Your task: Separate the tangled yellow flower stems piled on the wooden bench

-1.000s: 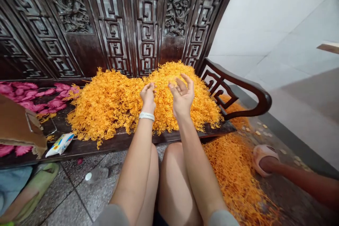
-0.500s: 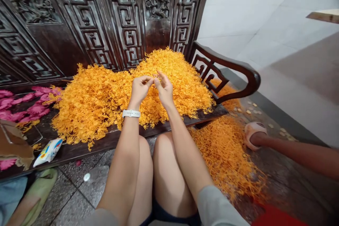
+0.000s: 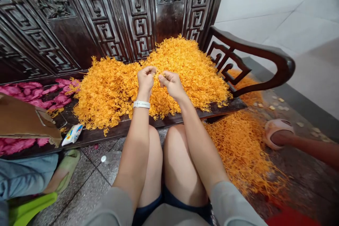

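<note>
My left hand (image 3: 145, 79), with a white band (image 3: 141, 104) on its wrist, is closed with thumb and fingers pinched together. Facing it, a little apart, my right hand (image 3: 173, 84) pinches with thumb and curled fingers. A small orange plastic flower piece seems to be between the fingertips, hard to tell from the same-coloured background. Below and behind both hands spreads a big heap of orange plastic flower pieces (image 3: 97, 95) on a dark wooden bench (image 3: 92, 140).
Pink flower pieces (image 3: 34, 90), a cardboard box (image 3: 26, 116) and a white packet (image 3: 72, 135) lie to the left. A plastic bottle (image 3: 111, 158) is on the floor. Orange stems (image 3: 238, 152) cover the floor at right, near another person's foot (image 3: 278, 134). A curved armrest (image 3: 272, 54) bounds the bench.
My hands have drawn slightly apart, and the fingers of my right hand have curled in. The view has shifted, so the scene sits further right; the box shows more.
</note>
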Demonstrator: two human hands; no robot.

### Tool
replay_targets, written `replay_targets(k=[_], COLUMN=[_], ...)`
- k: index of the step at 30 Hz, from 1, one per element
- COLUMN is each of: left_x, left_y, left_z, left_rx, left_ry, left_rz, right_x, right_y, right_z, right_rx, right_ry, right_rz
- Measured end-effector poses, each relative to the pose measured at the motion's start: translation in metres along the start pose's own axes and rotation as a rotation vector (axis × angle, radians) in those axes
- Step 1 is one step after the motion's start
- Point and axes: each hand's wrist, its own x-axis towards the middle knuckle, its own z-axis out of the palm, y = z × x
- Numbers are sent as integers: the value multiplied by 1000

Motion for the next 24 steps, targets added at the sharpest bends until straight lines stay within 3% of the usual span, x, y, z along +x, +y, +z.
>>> replay_targets(k=[4,8,10,12,16,18,20,24], left_x=[1,14,19,20,13,10,9,8], left_y=[-2,0,3,7,12,12,11,8], left_z=[6,-4,-13,-20,-20,-17,-13,-6], left_rx=[-159,-172,-183,-197,-200,-125,-34,92], left_ry=[84,397,449,417,300,240,202,94], left_rz=[-116,-404,-418,-338,-253,-202,-103,50], right_x=[-5,-23,-29,-28,-11,-4,-1,1], right_y=[-17,-50,-62,-62,-31,-14,-4,6], right_z=[8,25,32,31,16,15,21,40], right_rx=[206,330,376,458,533,492,441,307], right_ry=[-175,-730,-860,-686,50,264,333,215], right_rz=[-27,-57,-55,-33,149,283,365,285])
